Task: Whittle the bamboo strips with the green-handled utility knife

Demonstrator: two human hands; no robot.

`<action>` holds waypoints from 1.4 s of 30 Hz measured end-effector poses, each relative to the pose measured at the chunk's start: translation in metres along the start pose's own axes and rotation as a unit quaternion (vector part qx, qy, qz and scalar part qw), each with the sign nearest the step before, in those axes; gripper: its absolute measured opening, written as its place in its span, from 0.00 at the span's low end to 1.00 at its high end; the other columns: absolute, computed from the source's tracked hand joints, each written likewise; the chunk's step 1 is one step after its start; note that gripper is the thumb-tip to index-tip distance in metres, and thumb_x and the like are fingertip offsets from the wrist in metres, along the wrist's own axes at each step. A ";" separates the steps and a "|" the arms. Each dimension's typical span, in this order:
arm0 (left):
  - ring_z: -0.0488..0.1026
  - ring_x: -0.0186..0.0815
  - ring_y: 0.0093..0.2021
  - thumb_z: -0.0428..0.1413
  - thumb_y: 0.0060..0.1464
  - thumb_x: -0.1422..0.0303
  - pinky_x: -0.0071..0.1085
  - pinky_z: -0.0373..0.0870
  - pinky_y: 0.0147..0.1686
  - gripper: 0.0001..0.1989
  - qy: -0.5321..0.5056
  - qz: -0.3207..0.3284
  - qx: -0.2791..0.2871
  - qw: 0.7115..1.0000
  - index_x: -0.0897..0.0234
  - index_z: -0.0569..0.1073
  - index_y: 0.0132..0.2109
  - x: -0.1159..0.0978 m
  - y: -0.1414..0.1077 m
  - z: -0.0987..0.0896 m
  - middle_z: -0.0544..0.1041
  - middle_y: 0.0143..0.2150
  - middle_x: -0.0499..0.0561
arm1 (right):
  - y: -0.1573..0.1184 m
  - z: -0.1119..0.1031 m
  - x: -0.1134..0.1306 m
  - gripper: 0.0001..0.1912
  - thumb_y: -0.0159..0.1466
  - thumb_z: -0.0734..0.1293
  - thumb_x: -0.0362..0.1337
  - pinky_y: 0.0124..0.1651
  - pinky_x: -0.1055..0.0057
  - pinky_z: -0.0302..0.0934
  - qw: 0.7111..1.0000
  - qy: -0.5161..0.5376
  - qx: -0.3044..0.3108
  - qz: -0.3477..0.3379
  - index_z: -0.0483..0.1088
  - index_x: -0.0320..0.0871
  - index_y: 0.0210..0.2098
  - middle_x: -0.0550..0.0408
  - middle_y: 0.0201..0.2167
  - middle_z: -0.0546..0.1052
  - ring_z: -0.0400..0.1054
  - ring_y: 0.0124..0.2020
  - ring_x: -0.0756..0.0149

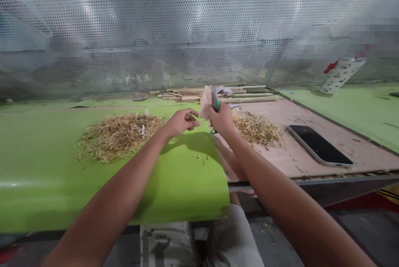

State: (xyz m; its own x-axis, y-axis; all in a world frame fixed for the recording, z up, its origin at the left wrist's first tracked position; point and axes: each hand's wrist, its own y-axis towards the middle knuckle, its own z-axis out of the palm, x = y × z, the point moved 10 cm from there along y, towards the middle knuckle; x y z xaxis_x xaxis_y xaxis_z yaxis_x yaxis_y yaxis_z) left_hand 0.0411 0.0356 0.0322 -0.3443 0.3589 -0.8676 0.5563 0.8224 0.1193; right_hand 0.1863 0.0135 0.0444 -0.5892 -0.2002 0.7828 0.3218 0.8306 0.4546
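My right hand point(222, 119) is closed around a metal tool with green at its handle point(214, 98), its blade pointing up. A pale tan flat piece point(205, 101) stands upright against the blade, also at my right fingers. Just to the left, my left hand point(183, 121) has its fingers apart and curved, with nothing between them. One pile of dry yellow-brown strands point(120, 136) lies on the green sheet point(187, 175) beside my left forearm. Another strand pile point(257, 129) is on the pinkish board, right of my right hand.
A phone point(319, 144) lies on the pinkish board point(293, 111) at the right. Thin sticks point(183, 95) lie along the back, before a perforated metal screen point(187, 21). A patterned white bottle point(343, 75) leans at the back right.
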 end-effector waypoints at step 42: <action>0.58 0.25 0.15 0.51 0.58 0.60 0.24 0.55 0.17 0.14 -0.173 0.190 -0.400 0.879 0.61 0.67 0.26 -0.036 -0.037 -0.106 0.62 0.15 0.43 | -0.065 0.105 0.074 0.13 0.60 0.61 0.34 0.24 0.71 0.59 0.883 -0.315 0.347 -0.017 0.73 0.35 0.40 0.41 0.32 0.77 0.69 0.28 0.63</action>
State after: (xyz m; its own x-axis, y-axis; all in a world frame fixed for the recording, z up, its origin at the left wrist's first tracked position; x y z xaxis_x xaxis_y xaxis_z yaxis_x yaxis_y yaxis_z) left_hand -0.0473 0.0392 0.1103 0.0791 0.6338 -0.7694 -0.1773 0.7685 0.6148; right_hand 0.0438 -0.0002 0.0283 -0.9556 -0.0834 0.2828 -0.1069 0.9919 -0.0687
